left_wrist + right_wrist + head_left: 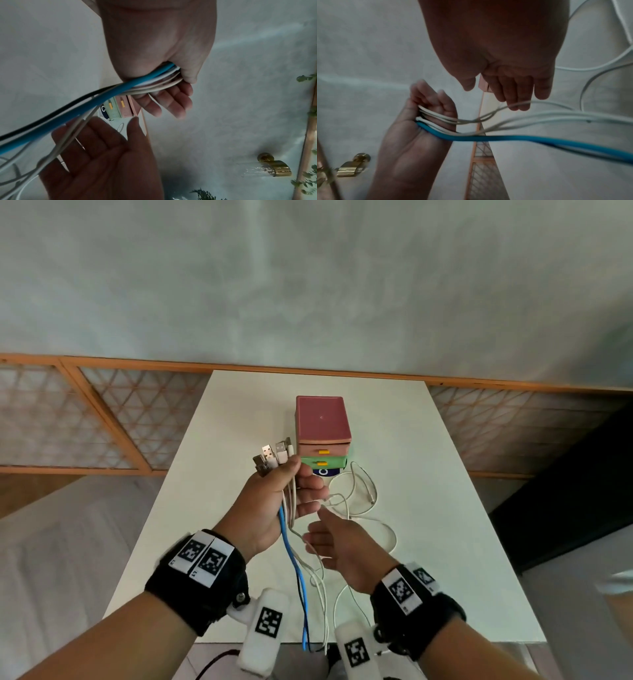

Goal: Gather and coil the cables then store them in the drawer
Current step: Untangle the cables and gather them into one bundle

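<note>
My left hand [281, 501] is raised over the table and grips a bundle of cables [290, 508], the thumb clamping them against the palm. Their USB plugs [274, 457] stick out above the fist. A blue cable [294, 566], a black one and several white ones hang from the hand toward the table's near edge. My right hand [335, 542] is open just right of the bundle, and a white cable crosses its fingertips [518, 105]. Beyond the hands stands the small drawer unit [323, 422], with a pink top and a green drawer [325, 463], both drawers closed.
Loose white cable loops [363, 494] lie on the white table [445, 508] in front of and to the right of the drawer unit. A wooden lattice screen [102, 419] runs behind the table. A dark object [582, 491] stands to the right.
</note>
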Tool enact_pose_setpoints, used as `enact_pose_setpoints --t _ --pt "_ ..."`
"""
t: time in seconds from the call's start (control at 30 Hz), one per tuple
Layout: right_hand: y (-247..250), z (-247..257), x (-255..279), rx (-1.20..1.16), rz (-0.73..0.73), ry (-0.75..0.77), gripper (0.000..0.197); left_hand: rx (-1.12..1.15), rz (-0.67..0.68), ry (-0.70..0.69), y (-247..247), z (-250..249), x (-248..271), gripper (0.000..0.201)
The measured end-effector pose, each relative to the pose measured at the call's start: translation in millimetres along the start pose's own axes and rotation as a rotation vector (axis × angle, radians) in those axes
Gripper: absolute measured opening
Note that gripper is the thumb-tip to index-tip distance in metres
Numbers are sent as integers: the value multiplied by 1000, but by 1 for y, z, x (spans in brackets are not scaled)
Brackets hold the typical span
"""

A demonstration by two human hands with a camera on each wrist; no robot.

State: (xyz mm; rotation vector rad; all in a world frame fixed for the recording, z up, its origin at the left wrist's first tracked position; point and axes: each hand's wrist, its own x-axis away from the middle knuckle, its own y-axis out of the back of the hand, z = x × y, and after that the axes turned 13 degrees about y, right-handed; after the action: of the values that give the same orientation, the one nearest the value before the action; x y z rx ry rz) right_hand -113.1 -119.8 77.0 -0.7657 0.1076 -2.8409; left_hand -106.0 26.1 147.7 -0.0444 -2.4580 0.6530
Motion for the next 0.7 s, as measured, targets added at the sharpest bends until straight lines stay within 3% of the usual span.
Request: enact_pose_setpoints --t 0.13,0.23,0.37,0.53,0.63,0.7 --pt "-16 11 -19 -236 124 -122 37 16 -13 17 1 10 20 37" --pt "-17 20 -38 -416 172 -123 53 -38 -16 56 12 22 33 38" --pt "-18 49 -49 -421 -17 -88 26 -108 -59 176 49 46 47 37" --pt "8 80 -66 -450 -124 -5 30 -504 -8 471 103 84 73 34" --pt "16 80 -60 -434 -103 3 49 -645 2 406 95 79 81 39" --pt "10 72 -54 -397 -75 -8 40 -595 -63 226 67 62 77 40"
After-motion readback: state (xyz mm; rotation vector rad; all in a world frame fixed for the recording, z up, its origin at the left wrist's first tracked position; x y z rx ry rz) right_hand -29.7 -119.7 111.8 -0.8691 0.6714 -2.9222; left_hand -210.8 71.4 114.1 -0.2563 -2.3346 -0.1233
